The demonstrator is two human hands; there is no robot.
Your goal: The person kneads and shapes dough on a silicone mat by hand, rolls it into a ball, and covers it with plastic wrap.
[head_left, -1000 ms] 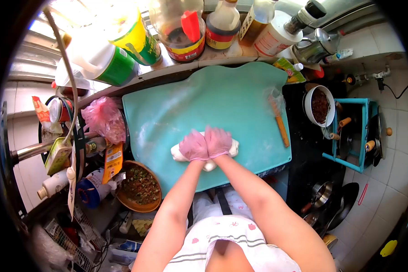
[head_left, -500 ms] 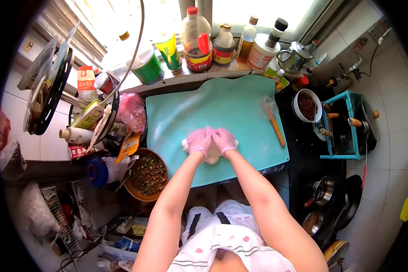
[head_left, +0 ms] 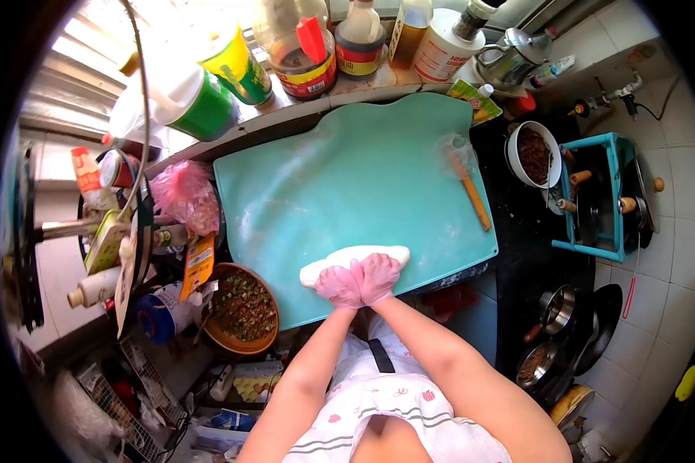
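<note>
A long white roll of dough [head_left: 347, 256] lies across the front part of a turquoise mat [head_left: 309, 166]. Both hands wear thin pink gloves and rest side by side on the dough's near edge, touching each other. My left hand [head_left: 339, 286] is on the left part, its fingers curled over the dough. My right hand [head_left: 378, 277] lies beside it with its fingers bent over the top. The palms hide part of the dough. A wooden rolling pin [head_left: 476, 204], its far end in clear plastic, lies at the mat's right edge.
An orange-brown bowl of chopped filling [head_left: 273, 333] stands left of the mat, near a pink bag [head_left: 184, 194]. Bottles, including a red-capped sauce jug [head_left: 307, 81], line the back ledge. A white bowl [head_left: 511, 158] and a turquoise rack [head_left: 587, 248] are at the right.
The dough has gone from a bunched shape under the hands to a longer roll. Both hands have moved back toward my body, onto its near side. The camera view has shifted.
</note>
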